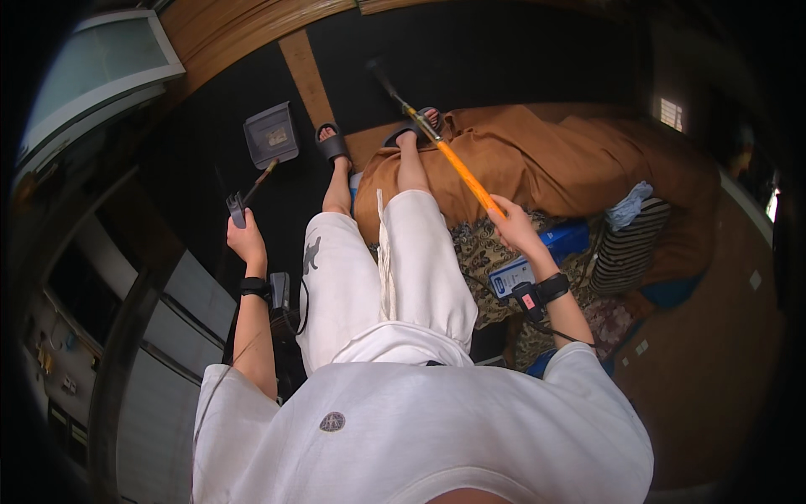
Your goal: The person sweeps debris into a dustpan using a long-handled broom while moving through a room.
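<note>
Watching remotely, I saw the left hand (247, 243) grip the dustpan's (273, 134) handle (262, 177), probably steadying it; the right hand (514, 225) gripped the pole (464, 175).

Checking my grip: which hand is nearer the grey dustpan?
Left: the left hand holds the dustpan by its handle; the right hand is to the right, on an orange handle.

We view from the head: one fisheye, upright, looking steeply down. Nearest us lies the white shirt (395, 420), filling the lower middle; farther off, feet (407, 139) and dark floor (504, 50).
</note>
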Tool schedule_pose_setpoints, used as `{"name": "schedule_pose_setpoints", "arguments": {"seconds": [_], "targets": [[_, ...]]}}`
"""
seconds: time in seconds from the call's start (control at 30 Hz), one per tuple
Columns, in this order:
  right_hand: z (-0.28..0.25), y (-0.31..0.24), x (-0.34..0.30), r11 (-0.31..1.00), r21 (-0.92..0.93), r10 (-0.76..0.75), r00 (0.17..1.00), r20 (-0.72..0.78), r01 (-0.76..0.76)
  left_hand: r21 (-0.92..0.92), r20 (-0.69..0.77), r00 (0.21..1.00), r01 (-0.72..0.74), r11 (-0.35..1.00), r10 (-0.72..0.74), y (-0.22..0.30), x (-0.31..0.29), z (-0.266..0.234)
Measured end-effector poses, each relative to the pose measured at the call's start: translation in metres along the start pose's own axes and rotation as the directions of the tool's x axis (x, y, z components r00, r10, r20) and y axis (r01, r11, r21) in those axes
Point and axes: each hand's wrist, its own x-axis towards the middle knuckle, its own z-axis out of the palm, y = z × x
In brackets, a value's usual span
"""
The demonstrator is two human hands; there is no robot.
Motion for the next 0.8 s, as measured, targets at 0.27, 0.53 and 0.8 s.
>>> {"name": "schedule_pose_setpoints", "arguments": {"seconds": [0.27,0.53,0.8], "targets": [[0.047,0.017,0.01,0.998,0.049,0.045,0.992,0.115,-0.05,-0.064,0.051,0.998,-0.025,0.998,0.028,-0.002,0.002,-0.002],[0.004,0.048,0.031,0.996,-0.039,0.088,0.994,0.063,-0.086,-0.072,0.069,0.997,-0.026,0.997,0.031,-0.018,0.015,-0.008],[-0.078,0.006,0.045,0.891,-0.438,-0.221,0.958,-0.183,0.122,-0.045,0.091,0.996,0.004,0.999,0.0,-0.018,0.012,-0.004]]}}
